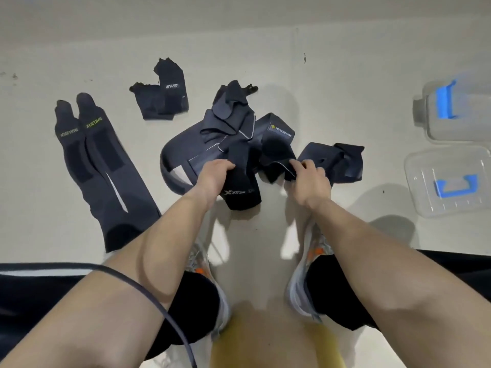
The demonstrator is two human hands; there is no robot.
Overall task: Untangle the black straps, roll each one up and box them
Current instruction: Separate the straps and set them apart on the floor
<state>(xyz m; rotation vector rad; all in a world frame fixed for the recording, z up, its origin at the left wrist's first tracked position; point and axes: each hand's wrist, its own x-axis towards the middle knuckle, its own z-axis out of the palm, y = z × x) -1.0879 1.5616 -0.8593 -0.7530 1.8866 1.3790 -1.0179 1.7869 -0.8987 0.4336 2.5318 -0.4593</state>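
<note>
A tangled heap of black straps [225, 134] lies on the pale floor in front of me. My left hand [214, 175] grips a black strap with a white logo [240, 193] at the heap's near edge. My right hand [309, 179] pinches the grey-piped edge of another black strap [277, 155]. A further folded strap [334, 162] lies just right of that hand. Two long straps with yellow lettering [101, 166] lie flat at the left. A small folded strap [162, 94] sits behind them.
A clear plastic box with a blue latch [449, 181] stands at the right, its clear lid with a blue clip [451, 110] behind it. My shoes [305, 274] and knees fill the near floor. A dark cable [148, 290] crosses my left forearm.
</note>
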